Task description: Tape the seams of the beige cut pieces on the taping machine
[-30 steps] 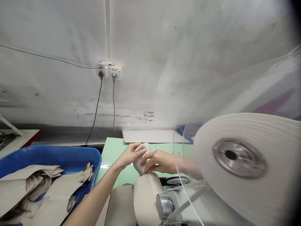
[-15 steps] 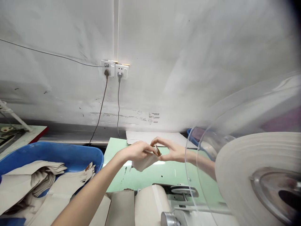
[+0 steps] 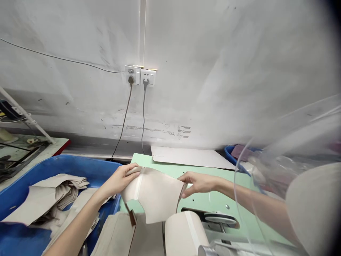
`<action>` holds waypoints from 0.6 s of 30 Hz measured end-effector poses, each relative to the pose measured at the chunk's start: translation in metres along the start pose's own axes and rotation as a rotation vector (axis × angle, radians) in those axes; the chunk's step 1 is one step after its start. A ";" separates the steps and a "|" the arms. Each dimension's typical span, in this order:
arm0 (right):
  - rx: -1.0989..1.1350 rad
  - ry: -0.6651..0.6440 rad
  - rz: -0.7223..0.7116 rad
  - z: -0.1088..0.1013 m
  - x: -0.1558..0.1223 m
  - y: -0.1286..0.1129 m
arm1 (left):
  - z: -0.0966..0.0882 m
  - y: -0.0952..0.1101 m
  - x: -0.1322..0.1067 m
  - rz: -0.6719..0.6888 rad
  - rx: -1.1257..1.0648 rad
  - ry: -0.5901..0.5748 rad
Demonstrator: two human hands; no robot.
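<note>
A beige, leather-like cut piece (image 3: 161,193) with a brown underside and a white tape strip near its left end is spread between my hands, above the green table (image 3: 213,199). My left hand (image 3: 121,179) is closed on its upper left edge, fingers curled over the top. At the right edge, my right hand (image 3: 195,183) pinches the piece between thumb and fingers. Just below lies another beige piece with a white strip (image 3: 183,233), curved over beside a machine's metal parts (image 3: 221,218). Further beige pieces (image 3: 114,234) lie to its left.
On the left stands a blue tub (image 3: 87,163) holding several stacked beige pieces (image 3: 50,195). A large white roll (image 3: 317,206) behind a clear disc blocks the near right. White board (image 3: 191,156) rests along the wall; cords hang from the sockets (image 3: 147,76).
My hands have drawn apart, and the bunched piece between them is now spread out and facing me. My left hand moved left, my right hand slightly right. The view has shifted left.
</note>
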State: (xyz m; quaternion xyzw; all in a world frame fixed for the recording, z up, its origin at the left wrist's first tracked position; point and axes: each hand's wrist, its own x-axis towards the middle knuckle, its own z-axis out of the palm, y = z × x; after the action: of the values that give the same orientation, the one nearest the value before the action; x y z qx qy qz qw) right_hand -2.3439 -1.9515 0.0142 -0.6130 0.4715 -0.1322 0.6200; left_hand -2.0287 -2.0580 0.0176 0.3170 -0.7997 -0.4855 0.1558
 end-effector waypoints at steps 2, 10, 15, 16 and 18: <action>0.045 0.049 0.009 -0.005 0.009 0.007 | -0.005 -0.014 0.004 0.007 0.080 0.048; -0.062 0.461 0.196 -0.026 0.074 0.067 | 0.006 -0.076 0.067 -0.089 0.567 0.219; -0.050 0.623 0.174 -0.039 0.065 0.072 | 0.050 -0.080 -0.007 0.008 0.551 -0.035; -0.019 0.626 0.142 -0.041 0.052 0.068 | 0.062 -0.082 -0.032 0.012 0.554 -0.135; 0.068 0.633 0.057 -0.035 0.019 0.059 | 0.086 -0.092 -0.076 0.023 0.679 -0.185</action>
State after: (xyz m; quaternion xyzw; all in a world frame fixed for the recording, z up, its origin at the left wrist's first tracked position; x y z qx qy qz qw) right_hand -2.3842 -1.9756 -0.0393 -0.5068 0.6533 -0.3145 0.4663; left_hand -1.9864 -1.9801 -0.1000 0.2962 -0.9298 -0.2169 -0.0262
